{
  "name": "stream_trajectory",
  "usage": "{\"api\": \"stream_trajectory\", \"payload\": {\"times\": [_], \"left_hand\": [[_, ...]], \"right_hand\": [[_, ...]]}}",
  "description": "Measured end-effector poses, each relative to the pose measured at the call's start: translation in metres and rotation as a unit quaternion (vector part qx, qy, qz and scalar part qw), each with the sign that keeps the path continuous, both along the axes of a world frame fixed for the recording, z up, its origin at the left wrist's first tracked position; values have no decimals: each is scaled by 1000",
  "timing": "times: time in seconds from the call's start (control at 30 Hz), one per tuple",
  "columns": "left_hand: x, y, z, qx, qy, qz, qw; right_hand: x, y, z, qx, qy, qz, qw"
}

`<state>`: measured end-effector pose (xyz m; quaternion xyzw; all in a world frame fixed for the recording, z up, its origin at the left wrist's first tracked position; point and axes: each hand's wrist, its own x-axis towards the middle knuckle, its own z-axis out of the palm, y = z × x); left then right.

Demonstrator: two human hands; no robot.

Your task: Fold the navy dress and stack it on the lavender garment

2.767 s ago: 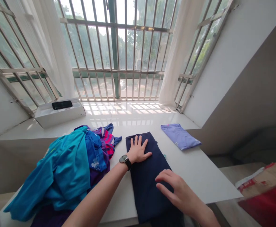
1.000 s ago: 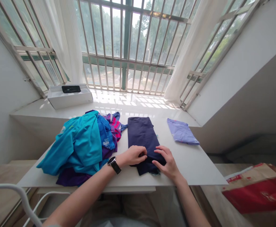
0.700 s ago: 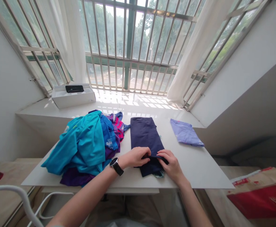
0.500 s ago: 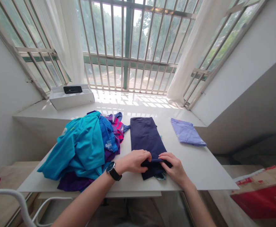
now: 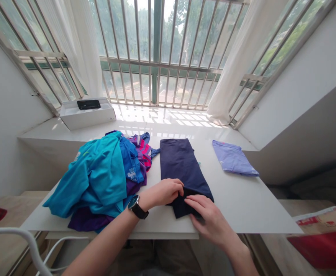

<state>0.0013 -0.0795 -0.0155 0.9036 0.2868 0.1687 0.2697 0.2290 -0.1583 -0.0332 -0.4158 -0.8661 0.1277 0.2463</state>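
A dark navy garment (image 5: pixel 179 161) lies on the white table, laid out in a long folded shape with its near end bunched between my hands. My left hand (image 5: pixel 169 191), with a black watch (image 5: pixel 138 207) on its wrist, pinches a fold of this cloth near its left edge. Across the lower right part, my right hand (image 5: pixel 206 214) grips the near end, fingers over the top and thumb below. The kind of garment is not clear. Left of it sits a loose heap of clothes, topped by a turquoise shirt (image 5: pixel 99 172).
A folded lavender garment (image 5: pixel 233 159) lies on the table's right side. On the window ledge stands a white box (image 5: pixel 90 120) with a black phone (image 5: pixel 88 104) on it. A red and tan bag (image 5: pixel 325 241) is at lower right, a white curved tube (image 5: pixel 27 237) at lower left.
My right hand has moved slightly left and nearer to me over the cloth's near end. The fold's raised edge has dropped, and the lower right corner now spreads wider. The view has shifted slightly.
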Motion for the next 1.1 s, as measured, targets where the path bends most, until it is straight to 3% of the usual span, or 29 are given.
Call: {"api": "stream_trajectory", "payload": {"times": [0.27, 0.57, 0.73, 0.87, 1.0, 1.1], "left_hand": [[1, -7, 6, 29, -3, -10, 1000], [6, -10, 2, 87, 38, 12, 995], [9, -13, 5, 118, 67, 63, 989], [9, -12, 6, 132, 54, 63, 988], [9, -10, 4, 145, 64, 53, 986], [9, -11, 3, 142, 79, 62, 985]], "right_hand": [[-7, 8, -11, 50, 19, -15, 998], [-11, 22, -19, 21, 65, -49, 996], [-12, 29, -31, 21, 58, -73, 995], [-11, 31, -37, -3, 38, -88, 995], [-9, 28, -37, 38, 40, -120, 991], [-4, 23, -31, 82, 29, -105, 991]]}}
